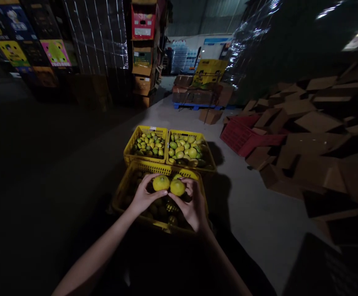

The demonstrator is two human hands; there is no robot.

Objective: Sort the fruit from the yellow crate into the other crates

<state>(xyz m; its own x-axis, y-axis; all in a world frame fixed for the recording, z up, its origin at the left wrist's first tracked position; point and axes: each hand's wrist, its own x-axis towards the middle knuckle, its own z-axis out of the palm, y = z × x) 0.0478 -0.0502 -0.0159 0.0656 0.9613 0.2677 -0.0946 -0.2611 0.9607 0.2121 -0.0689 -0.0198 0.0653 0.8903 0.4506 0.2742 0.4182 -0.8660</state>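
My left hand point(144, 196) holds a yellow-green citrus fruit point(160, 183) above the near yellow crate point(121, 197). My right hand point(192, 205) grips a second fruit point(177, 187) right beside it, the two fruits almost touching. More fruit lies dimly in the near crate under my hands. Beyond it stand two more yellow crates side by side: the far left crate point(129, 150) holds several small fruits, the far right crate point(208, 152) holds several larger ones.
Flattened cardboard boxes point(314, 135) pile up on the right, with a red crate point(239, 137) at their edge. Stacked cartons point(143, 49) and wrapped pallets stand at the back left. Boxes on a blue pallet point(197, 96) sit farther back on the concrete floor.
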